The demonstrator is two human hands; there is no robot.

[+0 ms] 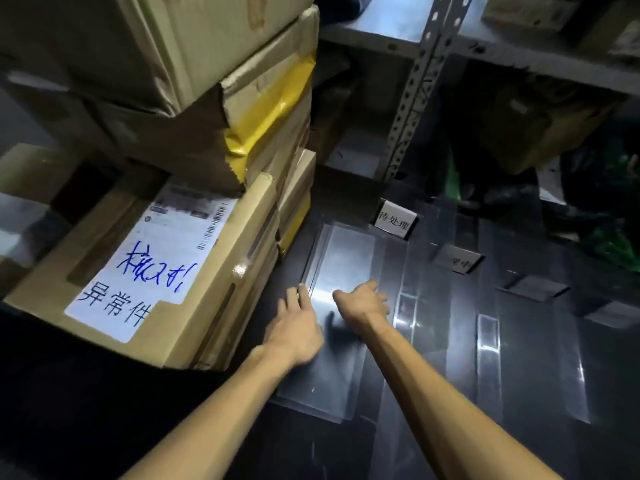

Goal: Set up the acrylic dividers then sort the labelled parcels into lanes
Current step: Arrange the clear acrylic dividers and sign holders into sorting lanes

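Fingers [302, 292] of left hand [298, 323] laid straight along edge of acrylic divider [346, 258], flat at centre frame; right hand [363, 303] relaxed on it, nothing gripped. W/o firm hold, it could be slid into label stand [394, 220].

Both my bare forearms reach forward and down from the bottom edge, drawing closer toward the middle. My left hand [298, 323] is palm down, wrist straight, its fingers [302, 293] held together and stretched forward. My right hand [362, 303] sits just beside it, slightly further ahead, palm down, its fingers [381, 301] relaxed, angled rightward and blurred at the tips.
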